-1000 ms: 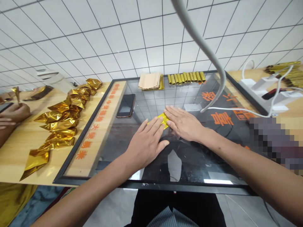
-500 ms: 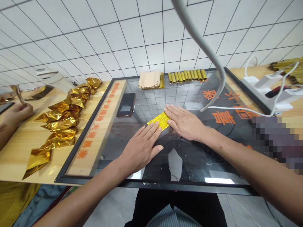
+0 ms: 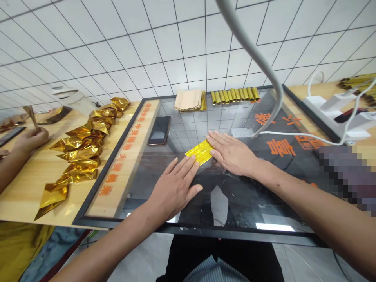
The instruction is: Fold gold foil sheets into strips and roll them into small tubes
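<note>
There's the gold foil sheet point(image 3: 200, 152), flat on the worktop point(image 3: 155, 166)! Left hand point(image 3: 175, 186) touches its near edge, fingers slightly spread; right hand point(image 3: 231, 152) rests on its right end, fingers close together.

Dark phone point(image 3: 159, 131), white power strip point(image 3: 328, 117), tiled wall point(image 3: 194, 47)

On my feed, orange characters point(image 3: 282, 148) mark the glass tabletop point(image 3: 141, 176): 喜 at right, 中 and 大 along the pale strip point(image 3: 107, 205); smaller ones blur.
</note>
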Motion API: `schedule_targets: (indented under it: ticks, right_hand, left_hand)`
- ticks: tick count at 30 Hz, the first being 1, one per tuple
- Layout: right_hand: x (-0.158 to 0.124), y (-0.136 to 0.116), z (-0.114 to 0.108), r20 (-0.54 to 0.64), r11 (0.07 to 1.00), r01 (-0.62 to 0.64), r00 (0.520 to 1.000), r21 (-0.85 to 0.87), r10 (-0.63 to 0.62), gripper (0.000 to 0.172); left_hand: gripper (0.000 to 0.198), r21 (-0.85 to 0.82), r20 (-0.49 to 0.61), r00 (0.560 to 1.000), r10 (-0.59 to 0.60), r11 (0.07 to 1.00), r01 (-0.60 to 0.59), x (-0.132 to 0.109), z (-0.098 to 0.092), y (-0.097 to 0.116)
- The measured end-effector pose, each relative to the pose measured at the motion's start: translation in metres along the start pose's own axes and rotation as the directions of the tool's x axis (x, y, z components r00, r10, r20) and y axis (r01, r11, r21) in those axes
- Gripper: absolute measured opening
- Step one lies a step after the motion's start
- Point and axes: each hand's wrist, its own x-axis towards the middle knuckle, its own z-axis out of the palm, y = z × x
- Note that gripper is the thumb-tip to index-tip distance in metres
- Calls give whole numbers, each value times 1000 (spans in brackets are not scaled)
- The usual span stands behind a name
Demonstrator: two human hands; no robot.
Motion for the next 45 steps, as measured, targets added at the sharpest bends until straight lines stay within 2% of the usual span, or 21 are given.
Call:
schedule_targets:
  ticks: [7, 14, 18, 27, 33, 36, 41, 45]
  right_hand:
    - [0, -1, 0, -13, 1000, -5, 1000, -7, 5, 70]
    - [0, 1, 2, -24, 1000, 7, 1000, 28, -7, 69]
    - [0, 0, 1, -24, 1000, 4, 1000, 27, -4, 68]
    - [-1, 0, 1, -31, 1000, 0, 1000, 13, 0, 67]
    - [-1, -1, 0, -28, 1000, 1, 1000, -1, -1, 68]
    - [0, 0, -1, -21, 1000, 4, 1000, 19, -4, 68]
    - [0, 1, -4, -8, 998, 5, 1000, 57, -4, 68]
    - [1, 0, -7, 10, 999, -3, 1000, 49, 2, 70]
  left_hand:
    - [59, -8, -42, 999, -12, 1000, 12, 27, -11, 9]
    - [74, -6, 5, 1000, -26, 1000, 26, 55, 7, 5]
    - [75, 5, 9, 1000, -25, 1000, 25, 52, 12, 0]
    - [74, 14, -35, 999, -32, 999, 32, 24, 11, -12]
    - [64, -36, -53, 996, -73, 997, 71, 11, 6, -16]
    - [55, -60, -80, 994, -81, 995, 76, 13, 2, -19]
    - [41, -32, -89, 994, 63, 997, -66, 26, -1, -24]
    - [38, 6, -78, 989, 126, 992, -126, 38, 1, -24]
